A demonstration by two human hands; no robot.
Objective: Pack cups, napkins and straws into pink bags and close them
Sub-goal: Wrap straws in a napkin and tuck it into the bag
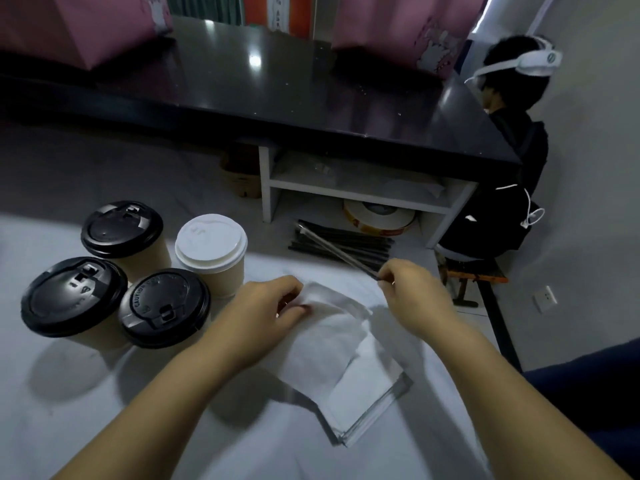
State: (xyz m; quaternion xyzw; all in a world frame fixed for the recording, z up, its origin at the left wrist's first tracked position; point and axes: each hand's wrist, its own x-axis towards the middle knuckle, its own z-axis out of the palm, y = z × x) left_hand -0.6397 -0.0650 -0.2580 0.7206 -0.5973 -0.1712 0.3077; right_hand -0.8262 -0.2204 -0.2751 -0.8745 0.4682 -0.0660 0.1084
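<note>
Several lidded paper cups stand on the white table at the left: three with black lids (74,296) and one with a white lid (210,241). A stack of white napkins (349,372) lies in the middle. My left hand (266,311) pinches the top napkin by its far corner. My right hand (412,289) holds one wrapped black straw (332,249) by its near end, the rest pointing up and left over a pile of black straws (346,242). Two pink bags (79,26) (401,29) stand on the dark counter behind.
A dark glossy counter (277,84) runs across the back, above white shelving (363,195) that holds a tape roll (379,216). Another person with a headset (512,98) sits at the right, beyond the table's edge.
</note>
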